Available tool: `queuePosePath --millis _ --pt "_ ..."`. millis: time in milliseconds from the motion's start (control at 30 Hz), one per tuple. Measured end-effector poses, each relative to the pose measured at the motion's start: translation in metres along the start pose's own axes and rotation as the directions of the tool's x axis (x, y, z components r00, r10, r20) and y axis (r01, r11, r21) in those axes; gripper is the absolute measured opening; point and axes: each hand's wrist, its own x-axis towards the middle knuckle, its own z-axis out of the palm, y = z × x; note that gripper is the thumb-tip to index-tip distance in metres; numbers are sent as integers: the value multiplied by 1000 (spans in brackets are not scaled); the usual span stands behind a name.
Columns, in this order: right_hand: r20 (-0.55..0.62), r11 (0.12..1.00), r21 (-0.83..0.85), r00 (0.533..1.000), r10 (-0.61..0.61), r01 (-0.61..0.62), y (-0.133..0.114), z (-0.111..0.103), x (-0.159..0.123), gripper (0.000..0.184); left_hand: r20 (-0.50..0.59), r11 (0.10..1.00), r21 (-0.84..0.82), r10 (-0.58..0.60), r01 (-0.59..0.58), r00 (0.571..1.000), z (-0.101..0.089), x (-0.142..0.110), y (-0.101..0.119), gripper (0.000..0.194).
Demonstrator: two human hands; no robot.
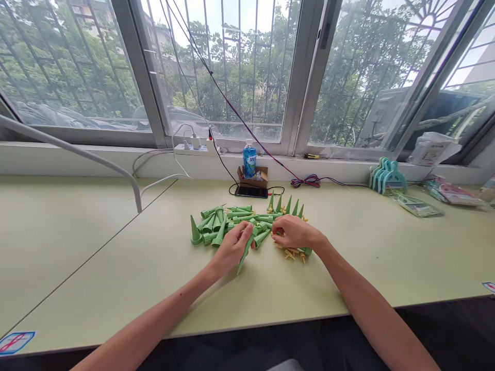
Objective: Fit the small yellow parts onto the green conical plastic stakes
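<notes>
My left hand is closed round a hollow green plastic watering spike, its point tilted down towards me. On the table beside it lies a heap of similar green cone-shaped spikes, most on their sides. Bent in a pinch, the fingers of my right hand are down at a small pile of yellow plastic valve pieces; what they hold is hidden. Behind that hand several green spikes stand point up, with yellow pieces around their bases.
A phone with a cable lies on the table behind the heap. Near it are a blue bottle and a small cardboard box. Teal hangers and plastic packets sit far right. A white tube arches over the left side.
</notes>
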Motion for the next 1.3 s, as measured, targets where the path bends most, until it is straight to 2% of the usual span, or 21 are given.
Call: queuePosePath --millis 500,600,700,800,867,1067,1300 --pt "39 989 -63 990 133 -131 -5 -1 2 4 38 999 31 14 -15 999 0 -1 -1 38" --pt "50 987 -71 988 148 -144 -7 -2 2 4 154 1000 14 -9 7 988 1 -3 -2 37" --pt "67 987 -77 987 145 -140 -8 -4 1 5 338 999 47 -35 20 940 3 -8 1 40" --pt "91 987 -84 985 145 -138 -9 -4 1 7 466 983 161 3 -88 885 5 -11 4 45" --pt "106 986 -87 983 152 -143 -9 -5 1 9 510 968 216 -3 -125 860 7 -13 5 47" --pt "126 987 -50 979 160 -154 -8 -4 2 8 519 943 299 -29 -149 854 8 -14 3 47" --pt "83 988 -23 985 151 -150 -9 -4 2 12 427 944 282 35 -170 903 10 -15 -2 42"
